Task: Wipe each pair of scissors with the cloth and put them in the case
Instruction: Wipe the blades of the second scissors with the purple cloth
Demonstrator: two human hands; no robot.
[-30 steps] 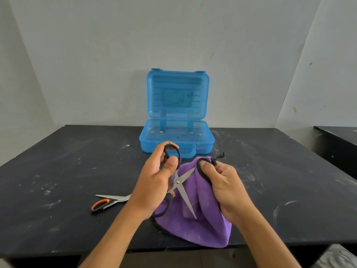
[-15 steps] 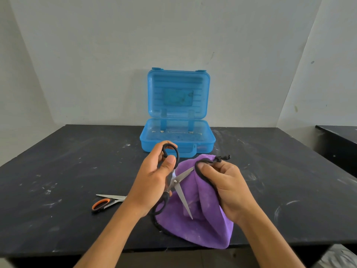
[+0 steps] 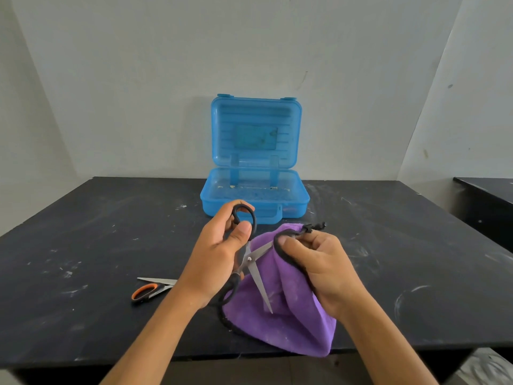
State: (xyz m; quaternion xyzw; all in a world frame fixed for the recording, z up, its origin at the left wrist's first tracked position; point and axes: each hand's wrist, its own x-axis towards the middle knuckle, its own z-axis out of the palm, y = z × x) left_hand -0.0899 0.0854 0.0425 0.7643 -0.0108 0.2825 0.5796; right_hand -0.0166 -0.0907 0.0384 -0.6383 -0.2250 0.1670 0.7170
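My left hand (image 3: 215, 257) grips the black handles of a pair of scissors (image 3: 251, 259) held above the table with the blades spread apart. One blade points down over the purple cloth (image 3: 294, 315); the other runs up into the cloth under my right hand (image 3: 319, 262), which pinches the cloth's black-edged top. The cloth hangs down to the table's front edge. A second pair of scissors with orange-and-black handles (image 3: 151, 290) lies flat on the table left of my left forearm. The blue plastic case (image 3: 255, 195) stands open at the back centre, lid upright.
The black tabletop (image 3: 83, 245) is scuffed with white marks, with bare stretches on both sides of the case. White walls close in behind and on both sides. Another dark table (image 3: 488, 195) stands at the right edge of view.
The blade that points down has swung a little closer to vertical, and my right hand has shifted slightly along the upper blade with the cloth. The orange scissors and the case have not moved.
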